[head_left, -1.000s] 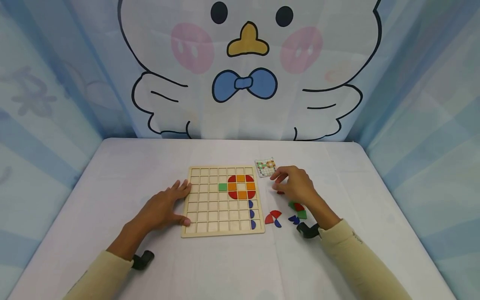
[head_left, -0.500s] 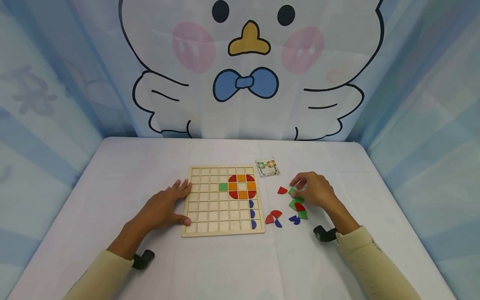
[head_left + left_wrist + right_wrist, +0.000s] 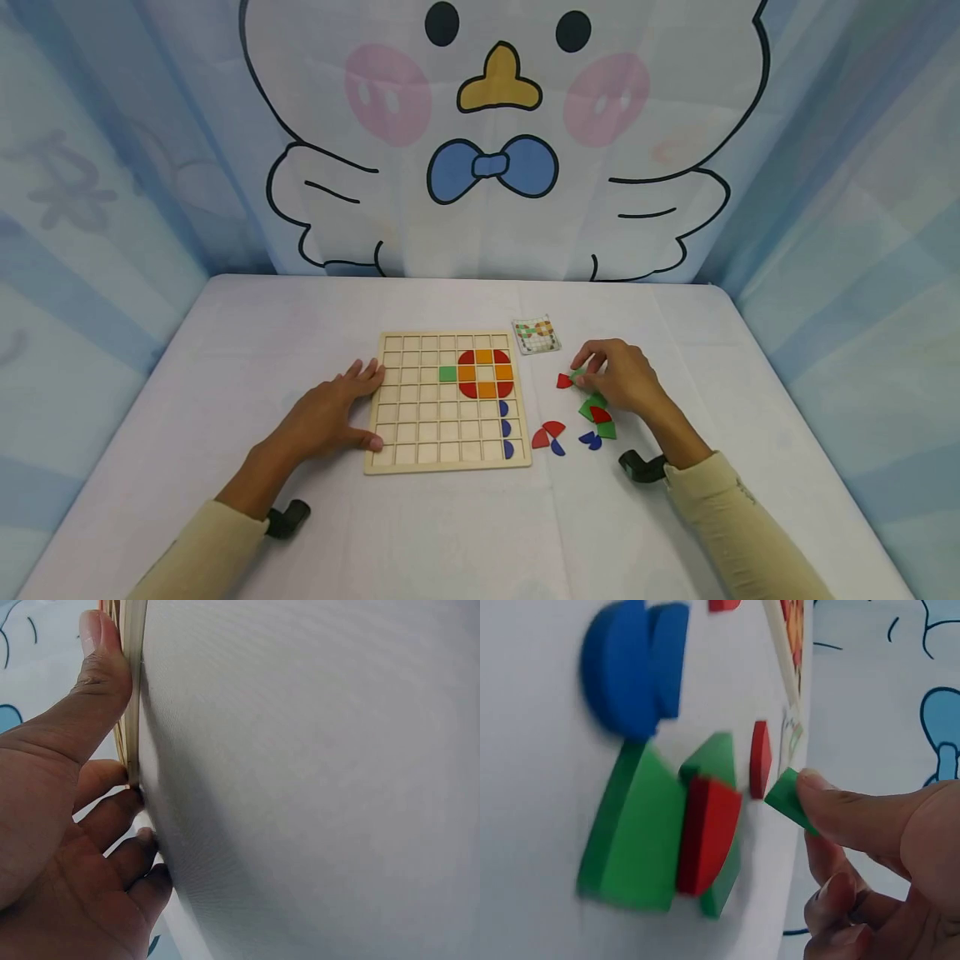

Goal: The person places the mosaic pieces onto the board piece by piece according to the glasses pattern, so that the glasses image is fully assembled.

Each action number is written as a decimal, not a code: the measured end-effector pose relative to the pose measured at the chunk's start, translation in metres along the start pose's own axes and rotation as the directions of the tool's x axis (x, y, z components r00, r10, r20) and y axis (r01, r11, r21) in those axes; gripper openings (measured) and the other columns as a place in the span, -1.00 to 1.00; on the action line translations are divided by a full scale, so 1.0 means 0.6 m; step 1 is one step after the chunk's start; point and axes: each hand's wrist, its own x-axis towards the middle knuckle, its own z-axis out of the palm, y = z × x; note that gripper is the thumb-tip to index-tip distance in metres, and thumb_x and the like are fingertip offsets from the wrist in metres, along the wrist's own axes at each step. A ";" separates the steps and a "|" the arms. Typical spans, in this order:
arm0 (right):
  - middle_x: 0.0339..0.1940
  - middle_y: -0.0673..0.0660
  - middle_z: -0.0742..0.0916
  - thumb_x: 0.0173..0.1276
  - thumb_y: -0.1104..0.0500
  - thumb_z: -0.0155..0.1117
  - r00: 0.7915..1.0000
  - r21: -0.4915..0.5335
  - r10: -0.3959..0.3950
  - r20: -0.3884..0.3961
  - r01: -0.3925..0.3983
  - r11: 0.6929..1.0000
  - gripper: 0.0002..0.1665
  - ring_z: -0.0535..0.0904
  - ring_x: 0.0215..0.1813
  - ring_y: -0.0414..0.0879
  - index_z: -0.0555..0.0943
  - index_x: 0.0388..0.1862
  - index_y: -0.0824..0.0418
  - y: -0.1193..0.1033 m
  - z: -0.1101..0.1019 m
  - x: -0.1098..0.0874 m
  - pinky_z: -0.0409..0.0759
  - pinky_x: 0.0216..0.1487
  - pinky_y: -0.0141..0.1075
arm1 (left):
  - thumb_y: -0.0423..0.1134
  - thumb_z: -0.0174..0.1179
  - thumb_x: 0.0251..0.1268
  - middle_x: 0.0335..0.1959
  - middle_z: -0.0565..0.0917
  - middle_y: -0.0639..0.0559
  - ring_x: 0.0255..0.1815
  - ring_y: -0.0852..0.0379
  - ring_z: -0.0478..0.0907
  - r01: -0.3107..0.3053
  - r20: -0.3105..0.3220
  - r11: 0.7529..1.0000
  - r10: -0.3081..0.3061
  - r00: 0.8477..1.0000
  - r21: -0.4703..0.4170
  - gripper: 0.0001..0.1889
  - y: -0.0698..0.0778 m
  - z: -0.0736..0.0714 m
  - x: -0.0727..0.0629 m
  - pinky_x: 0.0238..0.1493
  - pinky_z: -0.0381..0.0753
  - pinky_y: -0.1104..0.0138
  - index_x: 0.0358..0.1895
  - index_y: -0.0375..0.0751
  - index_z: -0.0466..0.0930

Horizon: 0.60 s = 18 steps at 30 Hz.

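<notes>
A square wooden grid board (image 3: 420, 408) lies flat on the white table. In its cells sit red quarter-circles, orange squares, one green square (image 3: 447, 374) and several blue half-circles (image 3: 506, 428). My left hand (image 3: 322, 417) rests with spread fingers at the board's left edge, the thumb on its rim in the left wrist view. Between thumb and fingertips, my right hand (image 3: 622, 377) pinches a green block (image 3: 787, 799) right of the board. A red quarter-circle (image 3: 564, 381) lies just left of these fingertips.
Loose green blocks (image 3: 634, 832), with a red quarter-circle (image 3: 707, 836) on them, lie below my right hand. Nearer the front are blue half-circles (image 3: 591, 440) and red quarter-circles (image 3: 542, 437). A small pattern card (image 3: 537, 335) lies by the board's far right corner.
My right hand has moved right from beside the card to the loose pieces and picked up a green block, then shifted slightly back left. The left hand stays put.
</notes>
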 end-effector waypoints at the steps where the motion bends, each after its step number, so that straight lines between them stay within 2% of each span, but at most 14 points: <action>1: -0.27 0.11 0.74 0.39 0.14 0.54 1.000 0.010 -0.011 -0.008 0.011 1.000 -0.86 0.56 -0.20 0.02 0.78 -0.10 0.02 -0.005 0.002 0.001 0.51 -0.32 -0.27 | 0.12 0.65 -0.05 0.73 0.13 -0.20 0.72 -0.40 0.08 0.000 -0.001 1.000 0.000 1.000 0.001 0.22 -0.001 0.000 0.000 0.62 0.19 -0.35 0.69 -0.20 0.16; 8: -0.27 0.09 0.75 0.42 0.12 0.53 0.999 0.084 -0.046 -0.025 0.048 0.995 -0.88 0.56 -0.30 -0.01 0.75 -0.11 0.02 -0.049 0.020 0.009 0.52 -0.36 -0.27 | 0.12 0.64 -0.04 0.73 0.13 -0.19 0.72 -0.41 0.09 0.000 -0.004 1.000 0.000 1.000 0.008 0.22 -0.003 0.002 0.000 0.62 0.20 -0.35 0.69 -0.19 0.16; 12: -0.29 0.08 0.74 0.40 0.11 0.54 0.995 0.111 -0.095 -0.024 0.097 0.989 -0.86 0.55 -0.37 -0.03 0.74 -0.13 0.03 -0.077 0.035 0.012 0.49 -0.36 -0.27 | 0.13 0.65 -0.05 0.74 0.12 -0.18 0.73 -0.40 0.08 0.011 0.000 1.000 -0.011 1.000 0.008 0.23 -0.002 0.002 0.001 0.62 0.20 -0.34 0.69 -0.17 0.15; 18: -0.28 0.05 0.73 0.39 0.08 0.55 0.991 0.137 -0.132 -0.002 0.131 0.982 -0.85 0.54 -0.27 -0.01 0.72 -0.15 0.01 -0.114 0.063 0.013 0.47 -0.27 -0.25 | 0.13 0.65 -0.06 0.74 0.13 -0.17 0.73 -0.39 0.08 0.015 -0.001 1.000 -0.015 1.000 0.006 0.23 0.000 0.002 0.001 0.62 0.20 -0.35 0.69 -0.17 0.16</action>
